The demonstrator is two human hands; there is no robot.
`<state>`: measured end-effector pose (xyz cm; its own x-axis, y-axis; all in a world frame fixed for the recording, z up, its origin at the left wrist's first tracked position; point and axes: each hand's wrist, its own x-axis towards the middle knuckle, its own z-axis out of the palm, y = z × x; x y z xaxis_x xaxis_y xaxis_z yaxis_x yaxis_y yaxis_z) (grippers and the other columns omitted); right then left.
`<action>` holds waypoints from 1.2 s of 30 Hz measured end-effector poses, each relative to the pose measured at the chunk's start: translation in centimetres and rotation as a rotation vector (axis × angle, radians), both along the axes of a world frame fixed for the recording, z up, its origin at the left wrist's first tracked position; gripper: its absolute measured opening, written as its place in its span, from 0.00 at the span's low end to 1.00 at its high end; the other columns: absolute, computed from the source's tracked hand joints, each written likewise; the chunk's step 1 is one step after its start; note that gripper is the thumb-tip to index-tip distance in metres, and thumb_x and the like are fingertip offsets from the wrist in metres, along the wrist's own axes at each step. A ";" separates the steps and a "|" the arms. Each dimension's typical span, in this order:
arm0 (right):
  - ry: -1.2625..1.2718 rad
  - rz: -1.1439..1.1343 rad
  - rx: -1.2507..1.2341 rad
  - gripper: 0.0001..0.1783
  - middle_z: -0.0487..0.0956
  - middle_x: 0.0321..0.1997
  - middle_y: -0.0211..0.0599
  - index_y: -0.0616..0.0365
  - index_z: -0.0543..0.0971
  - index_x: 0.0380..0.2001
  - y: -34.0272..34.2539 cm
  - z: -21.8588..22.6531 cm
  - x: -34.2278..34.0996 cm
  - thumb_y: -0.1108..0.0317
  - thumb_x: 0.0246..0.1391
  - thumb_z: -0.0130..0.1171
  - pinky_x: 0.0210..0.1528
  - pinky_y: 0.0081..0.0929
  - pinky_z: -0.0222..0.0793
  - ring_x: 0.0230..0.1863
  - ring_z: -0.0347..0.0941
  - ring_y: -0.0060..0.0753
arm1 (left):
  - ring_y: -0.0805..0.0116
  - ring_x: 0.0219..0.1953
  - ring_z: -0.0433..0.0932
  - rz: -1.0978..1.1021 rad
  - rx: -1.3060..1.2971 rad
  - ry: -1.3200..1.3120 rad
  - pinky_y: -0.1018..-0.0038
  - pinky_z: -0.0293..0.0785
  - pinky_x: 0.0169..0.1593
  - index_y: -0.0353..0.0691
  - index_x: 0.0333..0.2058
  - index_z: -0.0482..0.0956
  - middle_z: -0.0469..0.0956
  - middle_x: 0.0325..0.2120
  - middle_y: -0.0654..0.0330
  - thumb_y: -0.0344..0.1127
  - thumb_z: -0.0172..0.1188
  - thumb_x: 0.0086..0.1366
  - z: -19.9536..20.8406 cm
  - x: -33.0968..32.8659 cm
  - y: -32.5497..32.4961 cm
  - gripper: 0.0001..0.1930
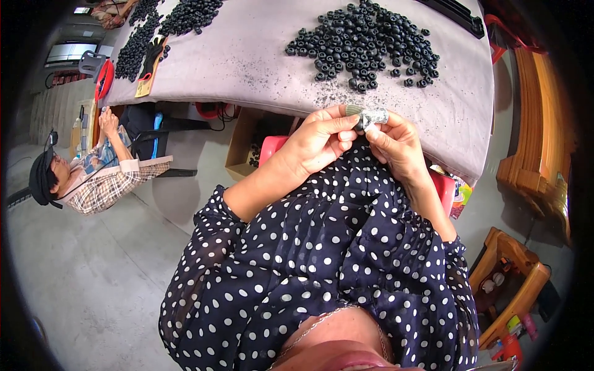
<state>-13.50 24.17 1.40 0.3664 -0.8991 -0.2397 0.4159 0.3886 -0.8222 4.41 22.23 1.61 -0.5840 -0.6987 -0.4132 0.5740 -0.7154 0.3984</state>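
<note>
My left hand and my right hand meet at the table's near edge, in front of my chest. Between their fingertips they pinch a small black round part, mostly covered by the fingers. A greenish wrap covers a finger of my left hand, and a pale, worn wrap is around a finger of my right hand. Just beyond my hands, a large heap of small black ring-like parts with holes lies on the grey cloth-covered table. Dark crumbs are scattered on the cloth.
More black parts lie at the far left, near a black glove on cardboard. Under the table stands a cardboard box. A seated person works at left. Wooden furniture stands at right.
</note>
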 end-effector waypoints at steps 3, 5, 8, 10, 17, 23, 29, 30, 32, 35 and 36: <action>-0.009 -0.001 -0.022 0.16 0.73 0.24 0.22 0.60 0.74 0.42 0.1 -0.1 0.1 0.71 0.49 0.60 0.15 0.07 0.53 0.16 0.61 0.08 | 0.79 0.22 0.69 0.004 0.043 0.047 0.84 0.69 0.24 0.36 0.39 0.74 0.74 0.27 0.63 0.28 0.55 0.60 -0.1 0.0 -0.2 0.08; -0.016 0.007 -0.036 0.16 0.73 0.24 0.21 0.60 0.73 0.43 0.2 0.2 0.2 0.71 0.49 0.61 0.16 0.07 0.53 0.17 0.61 0.08 | 0.79 0.23 0.69 0.036 0.016 0.056 0.84 0.70 0.25 0.35 0.39 0.74 0.74 0.27 0.63 0.28 0.55 0.60 0.0 0.0 -0.3 0.08; -0.004 0.022 -0.071 0.18 0.72 0.24 0.20 0.59 0.72 0.44 0.3 0.7 0.3 0.72 0.48 0.61 0.17 0.06 0.54 0.19 0.62 0.08 | 0.79 0.23 0.70 0.034 -0.019 0.058 0.84 0.71 0.26 0.35 0.39 0.74 0.74 0.27 0.63 0.28 0.55 0.60 -0.2 0.1 -0.4 0.09; 0.030 0.035 -0.074 0.20 0.71 0.24 0.20 0.58 0.71 0.45 0.3 0.7 0.3 0.73 0.47 0.62 0.18 0.06 0.55 0.21 0.63 0.07 | 0.81 0.23 0.68 0.036 -0.035 0.021 0.85 0.70 0.26 0.34 0.40 0.72 0.73 0.28 0.63 0.29 0.54 0.61 0.0 0.0 -0.2 0.09; 0.037 0.039 -0.076 0.20 0.71 0.25 0.20 0.59 0.71 0.46 0.4 0.8 0.2 0.72 0.47 0.62 0.18 0.06 0.54 0.20 0.63 0.07 | 0.83 0.22 0.67 0.030 -0.040 0.016 0.86 0.68 0.26 0.33 0.40 0.70 0.72 0.28 0.64 0.30 0.53 0.62 -0.1 0.0 -0.1 0.09; 0.010 0.045 -0.071 0.19 0.71 0.24 0.20 0.60 0.71 0.45 0.4 0.6 0.3 0.72 0.48 0.61 0.17 0.06 0.54 0.19 0.62 0.07 | 0.82 0.22 0.66 0.018 -0.039 0.023 0.86 0.68 0.26 0.33 0.41 0.71 0.73 0.28 0.63 0.29 0.52 0.62 -0.3 0.2 -0.1 0.10; -0.035 0.007 0.017 0.15 0.71 0.24 0.22 0.60 0.72 0.43 0.1 0.0 0.2 0.71 0.51 0.58 0.16 0.08 0.53 0.17 0.60 0.09 | 0.79 0.23 0.69 -0.010 0.003 0.070 0.83 0.69 0.26 0.36 0.40 0.73 0.74 0.28 0.62 0.28 0.52 0.61 0.1 0.2 -0.1 0.08; -0.071 -0.052 0.024 0.14 0.71 0.24 0.23 0.60 0.73 0.42 0.1 -0.3 0.3 0.71 0.51 0.58 0.16 0.08 0.52 0.17 0.59 0.09 | 0.78 0.23 0.69 -0.001 0.006 0.069 0.83 0.69 0.25 0.36 0.39 0.73 0.74 0.28 0.61 0.28 0.52 0.62 0.2 0.1 -0.2 0.08; -0.108 -0.113 0.028 0.13 0.71 0.23 0.24 0.60 0.73 0.42 0.0 -0.7 0.2 0.70 0.52 0.57 0.16 0.09 0.52 0.17 0.59 0.10 | 0.75 0.23 0.70 0.020 0.013 0.117 0.81 0.71 0.26 0.35 0.40 0.73 0.74 0.29 0.59 0.30 0.50 0.63 0.3 0.8 -0.6 0.09; -0.186 -0.193 0.000 0.11 0.69 0.22 0.25 0.60 0.72 0.40 -0.2 -1.0 -0.1 0.69 0.53 0.55 0.16 0.10 0.52 0.17 0.57 0.12 | 0.67 0.30 0.72 0.075 0.046 0.024 0.78 0.76 0.30 0.31 0.43 0.70 0.73 0.35 0.51 0.37 0.48 0.64 1.4 2.0 -1.7 0.15; -0.187 -0.193 -0.003 0.11 0.69 0.22 0.25 0.60 0.72 0.40 -0.1 -1.1 0.0 0.69 0.53 0.55 0.16 0.10 0.52 0.17 0.57 0.12 | 0.67 0.31 0.73 0.095 0.033 -0.023 0.78 0.77 0.29 0.30 0.42 0.71 0.73 0.35 0.51 0.38 0.48 0.64 2.0 2.2 -2.2 0.15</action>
